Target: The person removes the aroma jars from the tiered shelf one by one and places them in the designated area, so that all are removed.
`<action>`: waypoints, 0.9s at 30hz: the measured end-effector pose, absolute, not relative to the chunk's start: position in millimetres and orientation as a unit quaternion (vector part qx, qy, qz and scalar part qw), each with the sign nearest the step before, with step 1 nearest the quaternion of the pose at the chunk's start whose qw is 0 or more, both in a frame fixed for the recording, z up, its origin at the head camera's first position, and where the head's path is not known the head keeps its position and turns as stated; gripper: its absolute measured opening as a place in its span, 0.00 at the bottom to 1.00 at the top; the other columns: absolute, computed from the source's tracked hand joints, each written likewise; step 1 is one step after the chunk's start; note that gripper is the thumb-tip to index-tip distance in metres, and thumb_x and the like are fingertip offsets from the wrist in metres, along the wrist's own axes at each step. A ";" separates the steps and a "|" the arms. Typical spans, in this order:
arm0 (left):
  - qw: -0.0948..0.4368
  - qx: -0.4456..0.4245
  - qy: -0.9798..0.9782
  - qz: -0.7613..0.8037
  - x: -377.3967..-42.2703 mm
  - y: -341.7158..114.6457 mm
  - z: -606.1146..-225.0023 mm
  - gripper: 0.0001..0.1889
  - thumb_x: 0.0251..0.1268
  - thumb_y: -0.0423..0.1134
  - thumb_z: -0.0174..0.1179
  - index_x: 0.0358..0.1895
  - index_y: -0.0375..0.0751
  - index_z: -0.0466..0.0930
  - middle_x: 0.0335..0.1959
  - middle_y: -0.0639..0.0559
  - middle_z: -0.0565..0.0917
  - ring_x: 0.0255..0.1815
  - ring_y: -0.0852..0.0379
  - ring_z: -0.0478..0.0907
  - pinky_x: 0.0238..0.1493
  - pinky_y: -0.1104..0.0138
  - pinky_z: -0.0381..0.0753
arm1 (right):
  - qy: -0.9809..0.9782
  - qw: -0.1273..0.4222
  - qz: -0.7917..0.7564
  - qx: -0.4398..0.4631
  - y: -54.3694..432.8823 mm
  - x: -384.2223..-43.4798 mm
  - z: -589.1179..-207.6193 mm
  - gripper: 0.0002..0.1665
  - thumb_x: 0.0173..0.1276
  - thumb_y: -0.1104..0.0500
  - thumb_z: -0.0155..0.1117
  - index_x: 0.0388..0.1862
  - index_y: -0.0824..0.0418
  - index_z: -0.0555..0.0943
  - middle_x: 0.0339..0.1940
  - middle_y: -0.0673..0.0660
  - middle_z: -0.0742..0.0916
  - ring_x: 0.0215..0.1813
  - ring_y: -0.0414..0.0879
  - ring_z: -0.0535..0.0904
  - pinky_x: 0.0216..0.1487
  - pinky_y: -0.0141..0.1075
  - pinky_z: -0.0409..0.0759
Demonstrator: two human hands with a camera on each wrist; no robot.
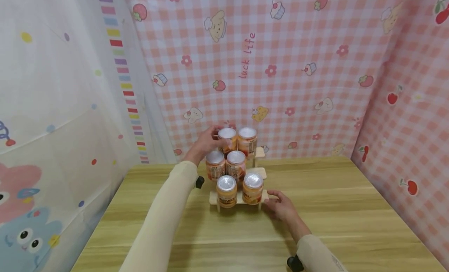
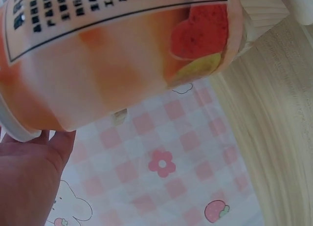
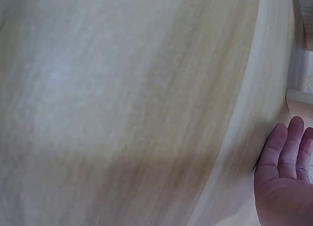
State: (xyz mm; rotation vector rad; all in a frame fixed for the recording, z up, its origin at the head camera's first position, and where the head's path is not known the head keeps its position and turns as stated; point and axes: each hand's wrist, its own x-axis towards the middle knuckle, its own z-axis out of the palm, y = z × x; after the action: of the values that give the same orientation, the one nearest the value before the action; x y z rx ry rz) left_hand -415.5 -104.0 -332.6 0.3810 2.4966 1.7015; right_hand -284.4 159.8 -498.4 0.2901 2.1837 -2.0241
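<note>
Several orange-labelled cans with silvery lids stand in pairs on a stepped wooden rack [image 1: 260, 173]. At the top tier, my left hand [image 1: 207, 141] grips the left can [image 1: 229, 146], with the thumb across its front. A can [image 2: 117, 69] fills the upper left wrist view, and fingers show at its white rim. The right can [image 1: 247, 143] stands beside the gripped one. On the lowest tier are a left can [image 1: 227, 196] and a right can [image 1: 253, 192]. My right hand [image 1: 284, 207] touches that tier's right end; its visible fingers [image 3: 289, 155] look nearly straight in the right wrist view.
Two more cans, a left one [image 1: 215, 168] and a right one [image 1: 236, 167], stand on the middle tier. Under the rack is a wood-grain table [image 1: 333, 209]. A pink checked cloth [image 1: 301, 42] hangs behind, and a pale dotted curtain [image 1: 70, 120] hangs at the left.
</note>
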 end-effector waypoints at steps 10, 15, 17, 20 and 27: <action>0.012 0.139 0.824 0.549 -416.3 -101.6 -329.3 0.33 0.56 0.40 0.74 0.65 0.43 0.69 0.57 0.45 0.78 0.58 0.49 0.74 0.61 0.56 0.73 | 0.725 0.056 -0.680 0.091 160.3 -284.1 -501.7 0.25 0.72 0.66 0.61 0.65 0.67 0.69 0.48 0.64 0.85 0.47 0.54 0.84 0.42 0.47 0.81; -0.051 0.147 0.800 0.579 -415.5 -110.5 -313.3 0.33 0.59 0.42 0.72 0.66 0.41 0.69 0.59 0.44 0.77 0.56 0.49 0.75 0.56 0.57 0.76 | 0.728 0.058 -0.677 0.091 157.6 -283.4 -503.6 0.25 0.73 0.65 0.61 0.66 0.67 0.69 0.49 0.66 0.84 0.48 0.57 0.84 0.42 0.49 0.81; -0.065 0.149 0.791 0.590 -414.0 -117.1 -303.3 0.34 0.60 0.43 0.72 0.67 0.41 0.68 0.61 0.43 0.76 0.56 0.49 0.74 0.56 0.56 0.76 | 0.732 0.058 -0.673 0.089 156.8 -283.2 -504.0 0.25 0.73 0.65 0.60 0.66 0.67 0.68 0.50 0.68 0.84 0.48 0.57 0.84 0.42 0.49 0.82; -0.088 0.151 0.786 0.593 -408.8 -128.3 -289.8 0.35 0.60 0.45 0.72 0.67 0.40 0.67 0.61 0.43 0.75 0.57 0.48 0.74 0.57 0.56 0.76 | 0.735 0.061 -0.670 0.086 157.2 -283.9 -504.3 0.25 0.74 0.64 0.59 0.67 0.66 0.68 0.52 0.69 0.83 0.48 0.57 0.84 0.42 0.49 0.81; -0.112 0.147 0.790 0.585 -394.5 -161.4 -281.5 0.38 0.57 0.50 0.72 0.68 0.42 0.66 0.61 0.45 0.75 0.58 0.49 0.73 0.58 0.55 0.74 | 0.738 0.060 -0.668 0.079 158.6 -285.0 -502.6 0.25 0.75 0.64 0.58 0.67 0.67 0.67 0.52 0.70 0.83 0.47 0.54 0.84 0.41 0.48 0.81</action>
State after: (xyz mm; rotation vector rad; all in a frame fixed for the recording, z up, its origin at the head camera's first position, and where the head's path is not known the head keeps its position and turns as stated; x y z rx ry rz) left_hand -394.5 -161.4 -281.5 0.4988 2.6749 1.9813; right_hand -285.0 158.6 -502.6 0.2388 2.2322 -2.0216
